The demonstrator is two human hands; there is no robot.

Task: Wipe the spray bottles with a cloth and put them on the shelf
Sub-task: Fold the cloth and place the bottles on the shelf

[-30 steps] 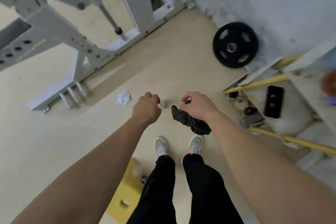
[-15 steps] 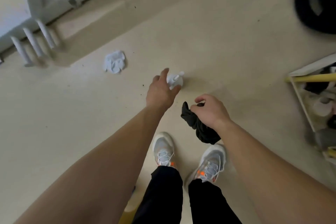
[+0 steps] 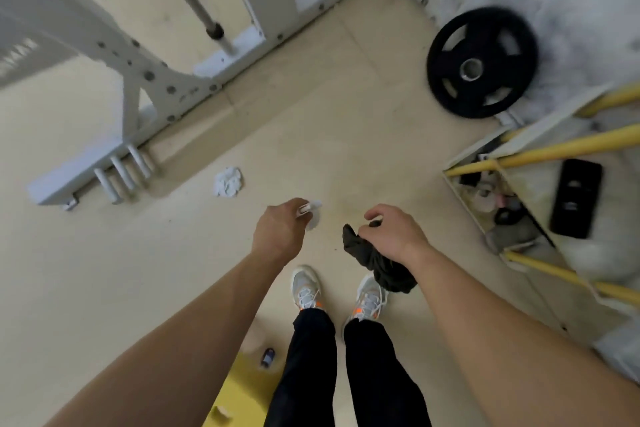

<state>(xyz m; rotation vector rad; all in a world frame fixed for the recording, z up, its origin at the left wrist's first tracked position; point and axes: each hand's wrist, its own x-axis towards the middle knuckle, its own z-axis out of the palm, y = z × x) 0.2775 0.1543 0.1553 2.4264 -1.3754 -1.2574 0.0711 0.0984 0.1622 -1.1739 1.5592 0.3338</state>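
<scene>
— Well, the left hand (image 3: 280, 236) has its fingers (image 3: 288, 207) curled round a small white spray bottle (image 3: 310, 217), held in the air above the floor (image 3: 346, 149). Only the nozzle end shows past the knuckles.
— So the grip is hard to judge?
— Yes. If it's a light hold on so small a bottle, rubbing could twist it loose and drop it.
— And the cloth (image 3: 381, 267)?
— It's bunched in the right hand (image 3: 394, 236), pinched at the top, with most of it hanging. A loose tail may wipe badly or slip free.
— The shelf (image 3: 554, 149)?
— It's off to the right and looks cluttered, so setting the bottle down there could knock something over.
</scene>
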